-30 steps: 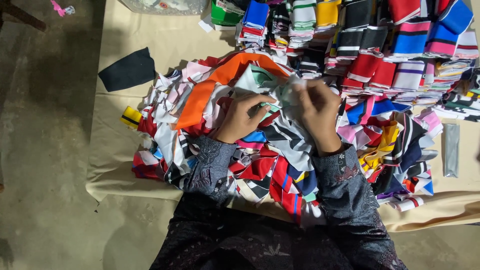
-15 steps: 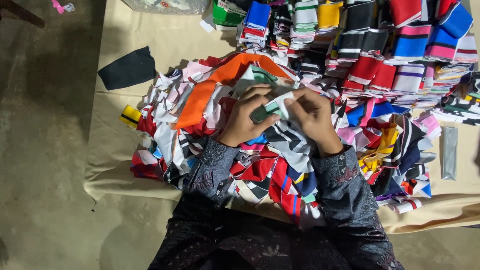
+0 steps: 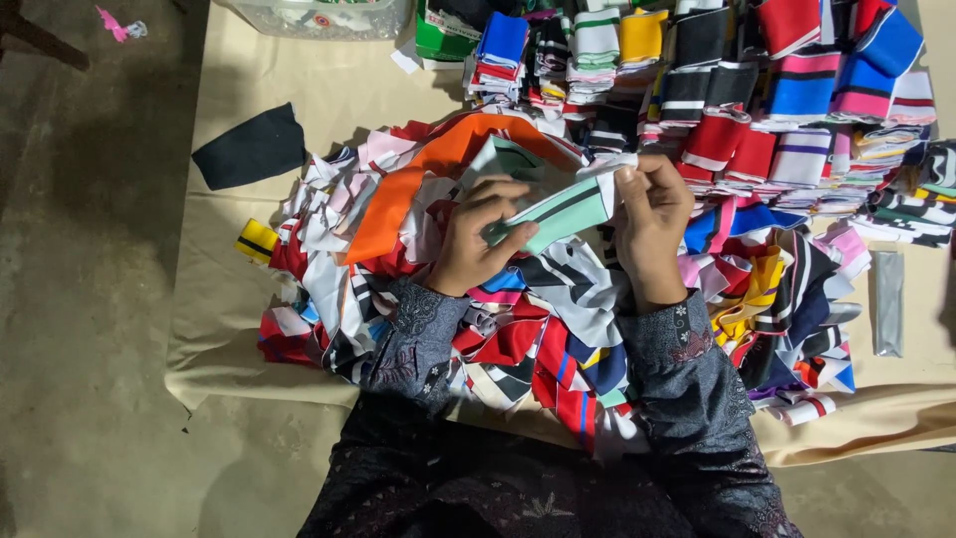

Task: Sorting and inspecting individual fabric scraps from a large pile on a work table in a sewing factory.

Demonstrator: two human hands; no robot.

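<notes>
Crowding both hands [image 3: 568, 224]: loose scraps [image 3: 558, 329]; folded stacks [image 3: 757, 90].

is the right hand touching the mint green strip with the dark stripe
Touching. The head view shows the right hand pinching the upper end of the mint green strip between its fingertips, while the left hand grips the lower end.

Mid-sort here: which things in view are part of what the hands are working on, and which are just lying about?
In hand:
left hand
right hand
mint-green striped strip, pinched between both
loose heap of strips
folded stacks

Lying about:
black fabric piece
clear plastic tub
grey flat bar
beige cloth
</notes>
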